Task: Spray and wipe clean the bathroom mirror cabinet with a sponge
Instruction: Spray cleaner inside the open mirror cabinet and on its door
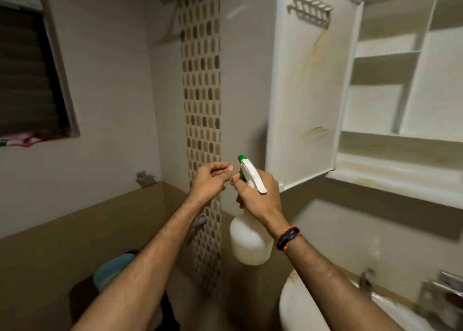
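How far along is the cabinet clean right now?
Done: the cabinet door hangs open. In hand: the right hand has a grip on the spray bottle; the left hand holds nothing. Left: brownish stains on door and bottom shelf. No sponge in view.

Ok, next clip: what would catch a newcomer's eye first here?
The white spray bottle with its green nozzle, held up at centre in the right hand, with the empty left hand beside it. Then the open cabinet door at upper right, streaked with brownish stains.
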`<state>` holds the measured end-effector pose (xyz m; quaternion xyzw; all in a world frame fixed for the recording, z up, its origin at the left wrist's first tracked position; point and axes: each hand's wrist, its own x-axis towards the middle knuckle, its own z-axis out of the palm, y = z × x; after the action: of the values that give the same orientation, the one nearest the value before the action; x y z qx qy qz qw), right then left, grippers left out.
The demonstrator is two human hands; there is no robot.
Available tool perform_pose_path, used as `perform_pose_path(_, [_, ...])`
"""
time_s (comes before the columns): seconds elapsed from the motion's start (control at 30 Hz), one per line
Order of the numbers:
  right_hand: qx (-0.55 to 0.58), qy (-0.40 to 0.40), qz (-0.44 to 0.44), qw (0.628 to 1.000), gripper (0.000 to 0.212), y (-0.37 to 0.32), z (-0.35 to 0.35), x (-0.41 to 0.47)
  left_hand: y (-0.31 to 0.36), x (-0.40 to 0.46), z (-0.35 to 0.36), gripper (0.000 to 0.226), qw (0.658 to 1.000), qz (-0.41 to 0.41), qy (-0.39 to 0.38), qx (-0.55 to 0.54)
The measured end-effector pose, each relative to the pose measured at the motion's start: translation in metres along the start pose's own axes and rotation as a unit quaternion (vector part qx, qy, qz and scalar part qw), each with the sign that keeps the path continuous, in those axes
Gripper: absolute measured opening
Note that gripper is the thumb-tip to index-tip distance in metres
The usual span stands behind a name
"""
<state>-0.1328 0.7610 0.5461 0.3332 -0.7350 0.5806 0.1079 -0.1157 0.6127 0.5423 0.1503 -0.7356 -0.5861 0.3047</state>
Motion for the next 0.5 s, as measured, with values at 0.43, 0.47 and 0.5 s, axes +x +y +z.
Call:
perform_pose_path(0.43, [0.023,-0.02,0.027,0.999,0.02,0.048,-0.123,-0.002,0.054,-0.044,0.111,0.034,0.991,0.025,0.109,0.074])
perform_pose_path(0.47, [0.023,-0.023,0.029,0.999,0.02,0.052,-0.125,-0.001,0.055,-0.043,0.115,0.03,0.99,0.03,0.117,0.077])
perform_pose_path(0.5, [0.023,-0.025,0.03,0.999,0.021,0.056,-0.126,0.0,0.055,-0.043,0.118,0.027,0.988,0.034,0.126,0.079])
